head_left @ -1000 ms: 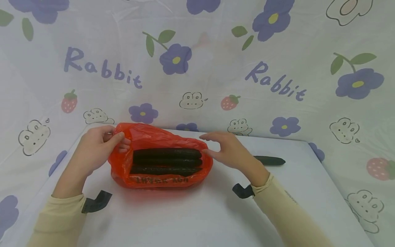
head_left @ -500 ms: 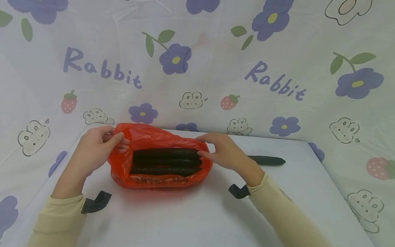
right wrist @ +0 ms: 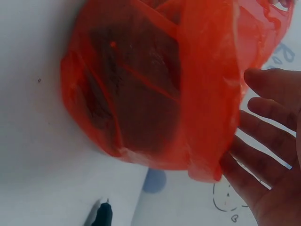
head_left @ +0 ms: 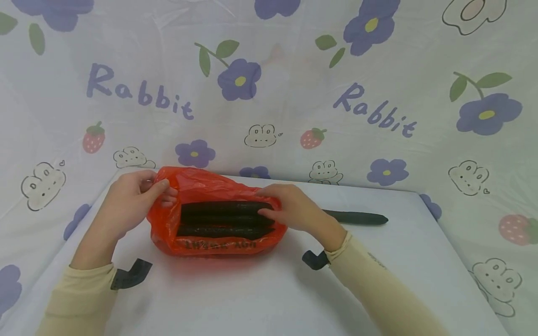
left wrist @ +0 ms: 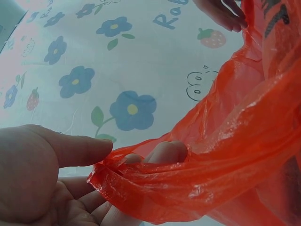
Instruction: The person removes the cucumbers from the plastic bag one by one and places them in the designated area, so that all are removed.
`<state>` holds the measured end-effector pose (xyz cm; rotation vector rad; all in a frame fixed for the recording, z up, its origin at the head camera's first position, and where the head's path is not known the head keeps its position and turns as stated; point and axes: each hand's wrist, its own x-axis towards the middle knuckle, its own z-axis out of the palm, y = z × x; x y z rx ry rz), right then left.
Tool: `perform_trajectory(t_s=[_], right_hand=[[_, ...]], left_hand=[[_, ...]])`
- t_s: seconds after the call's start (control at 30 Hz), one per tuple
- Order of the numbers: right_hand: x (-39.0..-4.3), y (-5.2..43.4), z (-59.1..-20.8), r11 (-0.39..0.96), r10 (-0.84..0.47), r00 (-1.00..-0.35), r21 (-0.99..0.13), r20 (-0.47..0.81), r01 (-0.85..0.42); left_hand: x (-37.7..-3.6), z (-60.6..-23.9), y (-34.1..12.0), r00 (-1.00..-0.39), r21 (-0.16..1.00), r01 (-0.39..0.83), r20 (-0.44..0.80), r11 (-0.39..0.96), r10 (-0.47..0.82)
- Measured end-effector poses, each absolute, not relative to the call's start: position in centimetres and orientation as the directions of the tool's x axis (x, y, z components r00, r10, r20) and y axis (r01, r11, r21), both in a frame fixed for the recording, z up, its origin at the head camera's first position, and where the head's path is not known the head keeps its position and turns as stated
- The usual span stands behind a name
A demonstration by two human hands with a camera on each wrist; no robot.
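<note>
A red plastic bag (head_left: 218, 245) lies on its side mid-table with three dark cucumbers (head_left: 227, 219) inside it. My left hand (head_left: 164, 192) pinches the bag's left rim between thumb and fingers; the left wrist view shows that hand (left wrist: 131, 153) with the crumpled bag film (left wrist: 235, 141) caught between them. My right hand (head_left: 269, 201) rests at the bag's right end, fingers straight, touching the film over the cucumber tips. In the right wrist view its fingers (right wrist: 268, 136) lie flat beside the bag (right wrist: 207, 94). The cucumbers show through the film as dark shapes (right wrist: 131, 94).
One more dark cucumber (head_left: 357, 217) lies loose on the white table (head_left: 269, 289), just behind my right hand. A flower-and-rabbit printed cloth (head_left: 269, 93) hangs close behind the table. Black straps (head_left: 130, 275) sit at both wrists.
My right hand has slid left from open air beside the bag onto its right end. The left hand, bag and loose cucumber have stayed put.
</note>
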<state>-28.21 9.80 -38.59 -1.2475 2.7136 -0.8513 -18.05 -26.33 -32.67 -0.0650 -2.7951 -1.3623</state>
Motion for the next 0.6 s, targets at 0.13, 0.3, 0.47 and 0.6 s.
perform_trajectory(t_s=[0.13,0.3,0.47,0.6], right_hand=[[-28.3,9.3,-38.9,0.522,-0.73,-0.664,-0.494,0.161,-0.695],[-28.6,8.4,-39.2,0.502,-0.765,-0.63,-0.488,0.136,-0.714],[-28.9,7.5,-39.8,0.511,-0.777,-0.619,-0.458,0.116,-0.727],[-29.1,7.0,-40.1,0.54,-0.767,-0.636,-0.455,0.079,-0.708]], left_hand=[[-18.0,-32.7,-26.3,-0.999,0.787,0.054,0.048,0.615,0.026],[-18.0,-32.7,-26.3,-0.998,0.79,0.059,0.051,0.611,0.03],[-18.0,-32.7,-26.2,-0.998,0.788,0.06,0.053,0.613,0.031],[-18.1,-32.8,-26.2,-0.998,0.788,0.062,0.053,0.613,0.033]])
